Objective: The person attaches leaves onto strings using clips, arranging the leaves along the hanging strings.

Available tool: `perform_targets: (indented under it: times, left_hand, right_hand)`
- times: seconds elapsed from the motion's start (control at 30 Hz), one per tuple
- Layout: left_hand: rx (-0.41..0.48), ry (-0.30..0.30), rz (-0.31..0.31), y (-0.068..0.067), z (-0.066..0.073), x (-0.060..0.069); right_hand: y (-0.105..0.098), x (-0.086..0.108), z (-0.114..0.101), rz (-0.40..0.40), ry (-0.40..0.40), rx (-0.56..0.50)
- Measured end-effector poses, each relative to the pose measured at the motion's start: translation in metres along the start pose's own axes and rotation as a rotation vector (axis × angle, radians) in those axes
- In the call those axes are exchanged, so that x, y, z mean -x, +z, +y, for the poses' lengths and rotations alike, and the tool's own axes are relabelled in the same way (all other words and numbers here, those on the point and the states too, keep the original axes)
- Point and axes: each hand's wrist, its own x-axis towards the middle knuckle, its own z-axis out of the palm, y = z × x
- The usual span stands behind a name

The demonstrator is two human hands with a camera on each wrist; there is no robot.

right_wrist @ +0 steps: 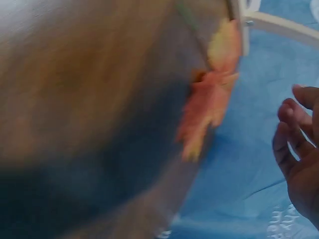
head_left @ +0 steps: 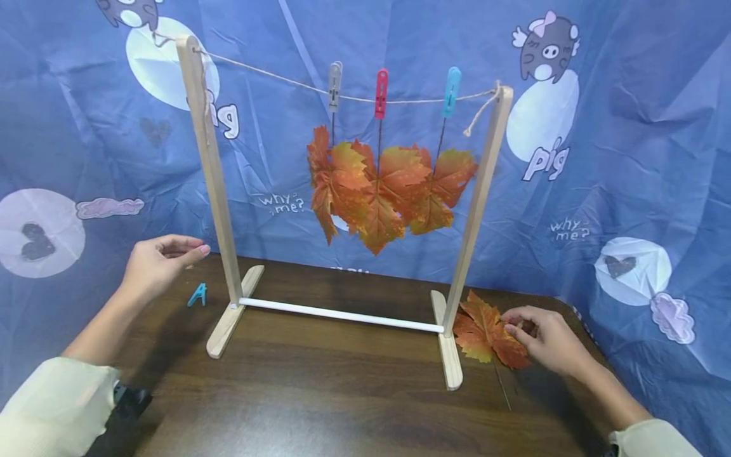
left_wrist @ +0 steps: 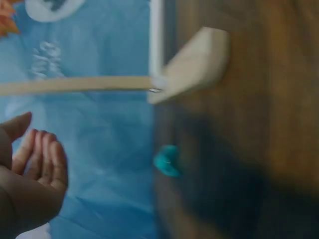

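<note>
My left hand [head_left: 157, 263] hovers left of the wooden stand [head_left: 217, 184], its fingers loosely bent around nothing. Below it a small blue clothespin [head_left: 197, 294] lies on the table. Over on the right, my right hand [head_left: 551, 339] is above the edge of an orange artificial leaf [head_left: 485, 327] with a thin stem. The right wrist view shows a gap between that hand [right_wrist: 304, 144] and the leaf [right_wrist: 212, 97]. Three similar leaves [head_left: 378, 197] hang from a string [head_left: 280, 77], clipped by grey [head_left: 334, 89], red [head_left: 381, 95] and light-blue [head_left: 452, 92] clothespins.
The stand's two posts rise from wooden feet [head_left: 451, 365], joined low down by a white rod [head_left: 342, 314]. A loose string end [head_left: 474, 120] dangles by the right post. Behind the brown table [head_left: 320, 387] hangs a blue printed cloth [head_left: 365, 38].
</note>
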Motion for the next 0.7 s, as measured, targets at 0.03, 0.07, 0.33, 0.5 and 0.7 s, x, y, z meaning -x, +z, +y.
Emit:
perform_targets:
  times: [0.03, 0.07, 0.33, 0.5, 0.7]
  left_hand:
    - [-0.005, -0.029, -0.038, 0.0, -0.008, 0.001]
    - [-0.007, -0.059, -0.071, 0.001, -0.015, 0.001]
    - [-0.067, -0.252, -0.306, 0.007, -0.059, 0.005]
    - [-0.117, -0.348, -0.384, 0.006, -0.072, 0.005]
    - [-0.149, -0.382, -0.387, 0.006, -0.077, 0.005]
  right_hand:
    - [0.002, 0.005, 0.003, -0.03, -0.003, -0.011]
    - [0.004, 0.009, 0.006, -0.063, -0.007, -0.022]
    - [0.019, 0.035, 0.022, -0.275, -0.065, -0.06]
    - [0.026, 0.039, 0.021, -0.303, -0.102, -0.044]
    - [0.03, 0.035, 0.022, -0.302, -0.161, 0.018]
